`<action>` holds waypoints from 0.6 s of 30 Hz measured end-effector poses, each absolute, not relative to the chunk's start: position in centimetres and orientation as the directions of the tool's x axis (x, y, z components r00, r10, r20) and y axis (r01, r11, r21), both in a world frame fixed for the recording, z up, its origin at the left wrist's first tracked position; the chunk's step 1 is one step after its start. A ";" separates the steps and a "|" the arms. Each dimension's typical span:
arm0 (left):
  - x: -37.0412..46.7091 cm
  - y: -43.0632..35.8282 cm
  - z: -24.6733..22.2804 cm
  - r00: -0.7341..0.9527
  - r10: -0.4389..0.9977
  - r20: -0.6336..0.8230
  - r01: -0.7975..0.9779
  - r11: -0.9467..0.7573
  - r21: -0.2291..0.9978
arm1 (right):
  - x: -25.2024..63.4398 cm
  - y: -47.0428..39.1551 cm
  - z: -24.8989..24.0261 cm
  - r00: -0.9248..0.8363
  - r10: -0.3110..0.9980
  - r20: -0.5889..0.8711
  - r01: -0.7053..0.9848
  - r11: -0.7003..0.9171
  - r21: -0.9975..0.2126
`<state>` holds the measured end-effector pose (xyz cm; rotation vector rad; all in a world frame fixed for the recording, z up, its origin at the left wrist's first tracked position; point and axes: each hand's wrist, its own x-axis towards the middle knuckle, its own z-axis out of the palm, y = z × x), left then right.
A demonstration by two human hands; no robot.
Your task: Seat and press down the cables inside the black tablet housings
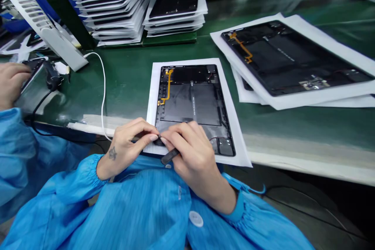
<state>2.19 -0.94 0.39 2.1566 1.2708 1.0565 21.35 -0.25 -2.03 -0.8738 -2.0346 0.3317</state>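
Left hand [131, 140]: fingertips pinched, contents too small to tell, at near-left corner of black panel [205, 103] on white sheet [232, 120], desk [129, 82]. Panel probably light, stiff, orange flex [169, 86] fragile; grip side edges. Right hand [193, 150]: closed round dark tool [169, 157].

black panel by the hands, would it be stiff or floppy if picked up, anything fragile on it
The black panel would probably stay stiff, as it lies flat with a raised rim. Its exposed orange ribbon looks thin, so it may snag easily. It might slide when pushed, since a smooth-looking white sheet lies under it.
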 end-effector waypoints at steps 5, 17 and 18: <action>1.8 -1.0 0.7 0.438 0.779 0.449 0.651 -0.619 0.440 | 22.9 0.0 -2.2 -0.522 0.581 0.624 0.424 0.812 -0.402; 0.7 -1.7 0.1 0.585 0.702 0.407 0.734 -0.671 0.103 | 22.7 0.2 -2.2 -0.637 0.513 0.575 0.468 0.850 -0.241; 0.5 -1.7 0.1 0.572 0.700 0.427 0.737 -0.668 0.108 | 22.7 0.2 -2.2 -0.638 0.516 0.572 0.469 0.849 -0.243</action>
